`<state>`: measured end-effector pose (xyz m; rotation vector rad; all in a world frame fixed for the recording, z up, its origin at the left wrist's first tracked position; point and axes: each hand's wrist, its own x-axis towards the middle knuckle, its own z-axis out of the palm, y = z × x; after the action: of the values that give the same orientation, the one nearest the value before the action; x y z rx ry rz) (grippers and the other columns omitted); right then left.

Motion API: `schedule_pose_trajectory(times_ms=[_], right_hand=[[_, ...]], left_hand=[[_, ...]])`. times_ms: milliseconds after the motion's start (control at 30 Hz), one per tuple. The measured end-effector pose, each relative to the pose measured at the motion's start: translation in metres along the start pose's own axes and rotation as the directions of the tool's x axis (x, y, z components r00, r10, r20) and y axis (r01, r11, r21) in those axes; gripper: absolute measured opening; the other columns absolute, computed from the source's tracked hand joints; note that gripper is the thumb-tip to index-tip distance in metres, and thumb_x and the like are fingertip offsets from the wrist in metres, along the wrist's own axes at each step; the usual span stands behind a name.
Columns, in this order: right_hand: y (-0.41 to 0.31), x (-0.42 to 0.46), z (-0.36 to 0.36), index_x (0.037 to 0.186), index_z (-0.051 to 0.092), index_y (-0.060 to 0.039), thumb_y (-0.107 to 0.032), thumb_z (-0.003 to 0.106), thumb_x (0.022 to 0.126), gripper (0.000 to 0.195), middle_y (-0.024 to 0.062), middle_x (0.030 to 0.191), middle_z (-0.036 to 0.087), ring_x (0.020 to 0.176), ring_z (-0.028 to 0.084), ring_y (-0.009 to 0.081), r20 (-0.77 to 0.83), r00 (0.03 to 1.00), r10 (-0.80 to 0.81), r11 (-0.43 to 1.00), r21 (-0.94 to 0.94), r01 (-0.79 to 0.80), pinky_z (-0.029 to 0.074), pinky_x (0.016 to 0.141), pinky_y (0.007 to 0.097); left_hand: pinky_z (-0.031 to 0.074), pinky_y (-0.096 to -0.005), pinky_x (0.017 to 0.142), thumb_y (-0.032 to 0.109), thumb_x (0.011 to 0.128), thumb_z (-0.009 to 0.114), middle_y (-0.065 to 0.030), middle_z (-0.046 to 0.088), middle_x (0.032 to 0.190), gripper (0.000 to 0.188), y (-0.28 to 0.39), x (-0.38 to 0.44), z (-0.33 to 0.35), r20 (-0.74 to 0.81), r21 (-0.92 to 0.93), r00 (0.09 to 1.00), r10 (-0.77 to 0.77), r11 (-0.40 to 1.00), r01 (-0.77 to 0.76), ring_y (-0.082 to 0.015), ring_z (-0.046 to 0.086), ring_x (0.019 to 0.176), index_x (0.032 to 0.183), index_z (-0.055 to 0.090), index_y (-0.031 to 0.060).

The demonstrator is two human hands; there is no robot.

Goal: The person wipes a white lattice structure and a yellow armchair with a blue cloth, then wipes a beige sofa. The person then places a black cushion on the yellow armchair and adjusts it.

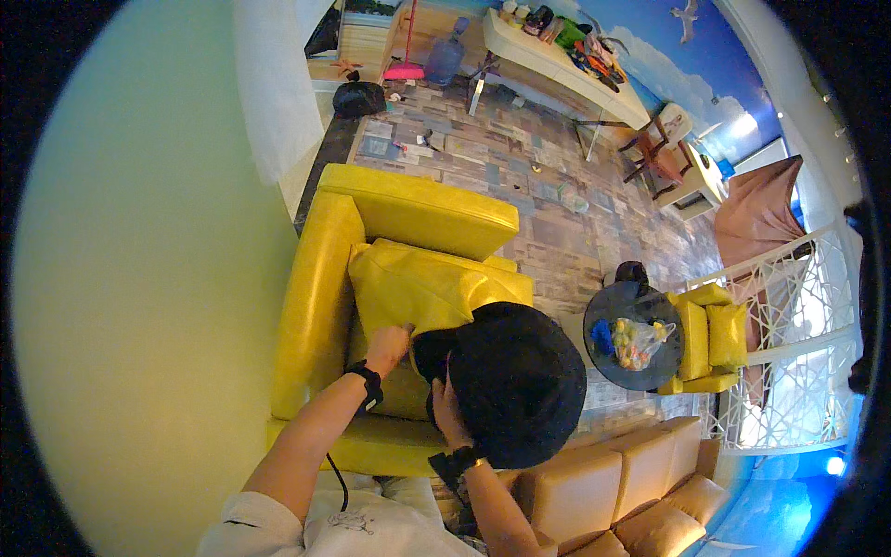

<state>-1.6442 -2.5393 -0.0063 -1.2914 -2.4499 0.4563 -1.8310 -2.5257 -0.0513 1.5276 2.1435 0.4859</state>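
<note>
My left hand [388, 349], with a black band on its wrist, has its fingers curled at the near edge of a yellow cushion [411, 282]. It appears to grip the cushion there; the fingertips are partly hidden. The cushion lies tilted on the seat of a yellow armchair [314, 306], against the chair's side. In my right hand [449, 416] is a black hat [518, 390], held by its edge near the brim. The hat covers part of the cushion and the armchair's right side.
A round dark glass table [598, 362] to the right carries a plastic bag of fruit [635, 341]. A brown sofa [574, 487] stands at lower right, and a second yellow armchair [692, 338] beyond the table. Small litter dots the floor [501, 160] ahead. A long white table [536, 63] holds piled items.
</note>
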Motion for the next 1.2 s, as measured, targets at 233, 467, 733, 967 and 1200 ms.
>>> schedule_pose_trajectory(times_ms=[233, 467, 733, 967, 1200], right_hand=[[0.063, 0.017, 0.046, 0.127, 0.044, -0.0024, -0.020, 0.048, 0.090, 0.041, 0.0208, 0.128, 0.046, 0.115, 0.045, 0.0370, 0.173, 0.978, -0.115, 0.946, -0.282, 0.161, 0.033, 0.099, 0.0403], [0.094, -0.002, 0.096, 0.122, 0.048, -0.0031, -0.021, 0.048, 0.090, 0.037, 0.0199, 0.123, 0.050, 0.109, 0.049, 0.0357, 0.372, 0.927, 0.055, 0.964, -0.263, 0.048, 0.037, 0.093, 0.0398], [0.070, -0.052, 0.079, 0.116, 0.053, -0.0038, -0.023, 0.048, 0.090, 0.033, 0.0189, 0.119, 0.054, 0.103, 0.053, 0.0343, 0.563, 0.827, -0.014, 0.994, -0.083, 0.073, 0.042, 0.086, 0.0392], [0.014, -0.076, 0.024, 0.111, 0.058, -0.0045, -0.025, 0.048, 0.090, 0.031, 0.0180, 0.115, 0.057, 0.098, 0.057, 0.0330, 0.930, 0.367, -0.028, 0.983, 0.093, -0.160, 0.047, 0.080, 0.0387], [-0.011, -0.038, -0.141, 0.114, 0.051, -0.0053, -0.022, 0.074, 0.064, 0.057, 0.0218, 0.121, 0.047, 0.106, 0.049, 0.0387, 0.082, 0.901, -0.427, 0.890, 0.217, 0.402, 0.038, 0.088, 0.0526]], left_hand=[[0.049, -0.0456, 0.062, 0.018, 0.079, 0.058, -0.0214, 0.062, 0.078, 0.018, -0.007, -0.011, -0.004, 0.023, -0.074, 0.999, -0.024, 0.997, 0.026, -0.0386, 0.061, 0.073, 0.092, 0.060, 0.0054], [0.046, -0.0457, 0.069, 0.013, 0.072, 0.060, -0.0254, 0.059, 0.084, 0.025, -0.027, -0.079, 0.015, 0.093, -0.516, 0.996, -0.019, 0.854, 0.064, -0.0432, 0.056, 0.083, 0.095, 0.061, 0.0031], [0.048, -0.0427, 0.063, 0.022, 0.080, 0.057, -0.0197, 0.063, 0.078, 0.025, -0.014, -0.106, -0.020, -0.030, -0.311, 0.989, -0.142, 0.942, 0.126, -0.0382, 0.060, 0.073, 0.096, 0.060, 0.0028], [0.049, -0.0477, 0.059, 0.035, 0.084, 0.056, -0.0237, 0.061, 0.076, 0.039, 0.008, -0.065, -0.013, 0.025, -0.145, 0.942, -0.335, 0.931, 0.335, -0.0416, 0.059, 0.066, 0.097, 0.054, -0.0019], [0.043, -0.0463, 0.082, 0.024, 0.071, 0.072, -0.0225, 0.051, 0.109, 0.065, 0.025, -0.059, -0.038, -0.290, -0.203, 0.939, -0.186, 0.971, 0.129, -0.0398, 0.049, 0.100, 0.121, 0.037, 0.0002]])
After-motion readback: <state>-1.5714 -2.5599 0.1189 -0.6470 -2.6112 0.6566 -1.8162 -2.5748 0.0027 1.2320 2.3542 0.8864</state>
